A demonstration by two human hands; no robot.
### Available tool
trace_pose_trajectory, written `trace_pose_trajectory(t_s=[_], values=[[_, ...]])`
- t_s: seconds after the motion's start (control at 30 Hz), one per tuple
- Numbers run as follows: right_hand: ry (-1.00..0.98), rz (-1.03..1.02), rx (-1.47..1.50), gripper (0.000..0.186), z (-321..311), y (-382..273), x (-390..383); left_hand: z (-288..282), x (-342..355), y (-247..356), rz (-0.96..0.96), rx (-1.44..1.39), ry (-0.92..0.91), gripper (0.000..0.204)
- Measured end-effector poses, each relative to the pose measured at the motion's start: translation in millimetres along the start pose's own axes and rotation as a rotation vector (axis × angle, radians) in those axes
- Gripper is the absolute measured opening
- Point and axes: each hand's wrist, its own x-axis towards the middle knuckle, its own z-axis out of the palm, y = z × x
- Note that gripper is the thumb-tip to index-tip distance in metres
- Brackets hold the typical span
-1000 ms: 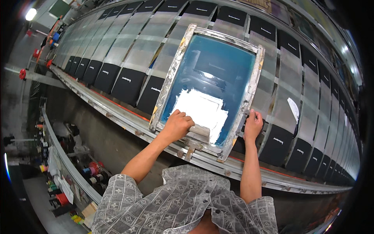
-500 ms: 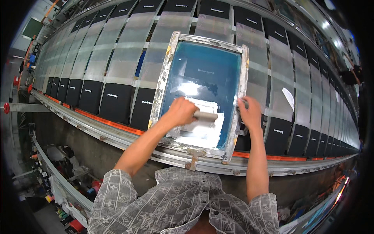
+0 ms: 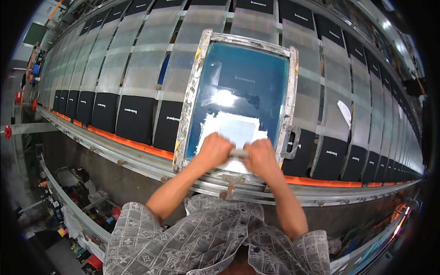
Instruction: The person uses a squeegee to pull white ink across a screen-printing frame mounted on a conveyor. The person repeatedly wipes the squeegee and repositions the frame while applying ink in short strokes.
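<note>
A screen-printing frame (image 3: 190,98) with worn, paint-flecked metal sides lies on the long printing table in front of me. Its blue mesh (image 3: 268,87) carries white ink (image 3: 208,124) around a pale rectangle near my end. Both hands grip a light squeegee (image 3: 239,153) low over that inked part. My left hand (image 3: 215,150) is closed on the squeegee's left end, my right hand (image 3: 261,156) on its right end. The squeegee's lower edge is hidden and a little blurred. A metal handle (image 3: 292,143) juts from the frame's right side.
Black fabric pieces (image 3: 134,114) with white print lie in rows on grey boards (image 3: 151,62) to both sides. A metal rail (image 3: 298,196) and orange strip (image 3: 321,182) run along the near edge. A white scrap (image 3: 343,112) lies to the right. Cluttered shelving (image 3: 73,220) stands lower left.
My right hand has left the frame's right side and taken hold of the squeegee. My left hand has brought the squeegee nearer to me, turning it level between both hands.
</note>
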Motion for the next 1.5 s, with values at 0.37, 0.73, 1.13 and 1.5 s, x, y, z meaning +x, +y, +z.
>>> trace_pose_trajectory(t_s=[0.37,0.73,1.13,1.5], values=[[0.037,0.002,-0.048,0.025,-40.9,51.9,88.7,-45.9,100.4,-43.1,0.017,0.080,0.045,0.020],[-0.003,-0.011,0.033,0.028,-1.9,0.1,-5.4,2.3,-0.3,-2.9,0.053,0.025,-0.003,0.013],[0.667,0.939,0.333,0.029,-4.4,124.3,-19.6,-46.4,90.0,-36.8,-0.005,0.060,0.012,0.018],[0.765,0.821,0.605,0.026,-7.4,63.3,21.2,-3.4,-87.9,-12.3,0.065,0.093,0.400,0.039]])
